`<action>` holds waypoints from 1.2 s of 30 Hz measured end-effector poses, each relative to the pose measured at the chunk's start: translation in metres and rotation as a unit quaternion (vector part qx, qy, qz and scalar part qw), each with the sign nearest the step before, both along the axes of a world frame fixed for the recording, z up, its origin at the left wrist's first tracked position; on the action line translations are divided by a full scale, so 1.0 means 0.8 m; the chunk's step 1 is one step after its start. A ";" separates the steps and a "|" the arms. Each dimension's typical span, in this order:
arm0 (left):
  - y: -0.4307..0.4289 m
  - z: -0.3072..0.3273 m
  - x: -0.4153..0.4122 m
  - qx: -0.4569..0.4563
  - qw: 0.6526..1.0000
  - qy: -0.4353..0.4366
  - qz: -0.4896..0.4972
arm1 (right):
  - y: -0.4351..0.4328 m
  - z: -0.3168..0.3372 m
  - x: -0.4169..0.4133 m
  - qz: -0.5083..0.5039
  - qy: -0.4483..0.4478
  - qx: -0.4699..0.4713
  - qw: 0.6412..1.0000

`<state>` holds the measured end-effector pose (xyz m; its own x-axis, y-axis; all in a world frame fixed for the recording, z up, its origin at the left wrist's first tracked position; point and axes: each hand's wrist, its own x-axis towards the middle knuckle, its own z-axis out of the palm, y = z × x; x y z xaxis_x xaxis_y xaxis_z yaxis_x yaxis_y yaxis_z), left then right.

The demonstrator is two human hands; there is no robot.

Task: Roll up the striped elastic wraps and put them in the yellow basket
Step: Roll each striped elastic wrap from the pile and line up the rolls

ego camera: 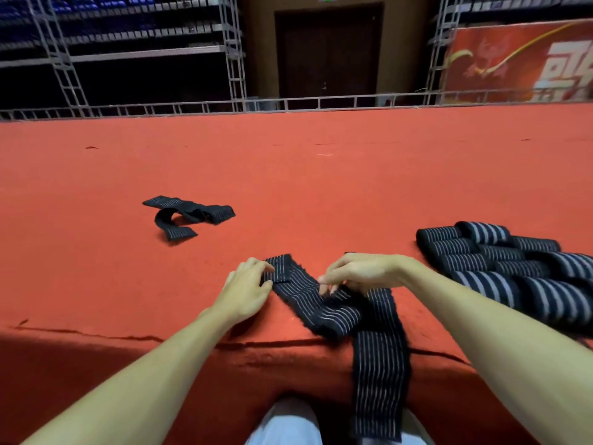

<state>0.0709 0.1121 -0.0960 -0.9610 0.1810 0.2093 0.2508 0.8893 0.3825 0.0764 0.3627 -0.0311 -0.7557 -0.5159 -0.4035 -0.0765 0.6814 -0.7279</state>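
A black elastic wrap with thin white stripes (324,308) lies unrolled at the near edge of the red carpeted stage, one end hanging over the edge. My left hand (248,285) pinches its folded far end between thumb and fingers. My right hand (356,271) presses fingertips down on the wrap's middle. Another loose striped wrap (189,213) lies crumpled farther back on the left. A pile of several rolled wraps (510,268) sits at the right. No yellow basket is in view.
The red carpet (321,175) stretches far ahead to a metal truss rail (288,106). Scaffolding, a dark door and a red banner (519,59) stand behind. My pale trousers (285,425) show below the stage edge.
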 end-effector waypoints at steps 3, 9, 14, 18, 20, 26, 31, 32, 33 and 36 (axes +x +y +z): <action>-0.007 -0.008 -0.008 -0.027 1.000 0.004 -0.005 | -0.013 -0.015 -0.015 -0.029 0.104 -0.011 0.994; -0.036 -0.022 -0.035 -0.038 0.999 0.014 -0.031 | -0.066 -0.044 -0.056 -0.040 0.204 -0.003 0.978; -0.044 -0.044 -0.047 0.066 0.993 0.093 -0.009 | -0.094 -0.091 -0.068 -0.142 0.282 -0.040 0.948; -0.048 -0.044 -0.061 0.125 0.991 0.049 0.008 | -0.100 -0.122 -0.070 -0.168 0.309 -0.046 0.935; -0.048 -0.040 -0.062 0.189 0.980 0.040 0.041 | -0.100 -0.122 -0.074 -0.175 0.295 -0.057 0.938; -0.049 -0.040 -0.058 0.300 0.950 0.010 0.081 | -0.102 -0.122 -0.072 -0.179 0.285 -0.053 0.940; -0.045 -0.009 -0.042 0.404 0.904 0.047 0.132 | -0.105 -0.106 -0.062 -0.130 0.267 0.001 0.955; -0.046 0.006 -0.038 0.417 0.897 0.061 0.137 | -0.104 -0.102 -0.058 -0.128 0.259 -0.001 0.957; -0.048 0.023 -0.035 0.397 0.907 0.069 0.125 | -0.102 -0.099 -0.055 -0.130 0.251 -0.005 0.959; -0.046 0.072 -0.015 0.297 0.950 0.077 0.062 | -0.099 -0.076 -0.044 -0.117 0.240 0.001 0.964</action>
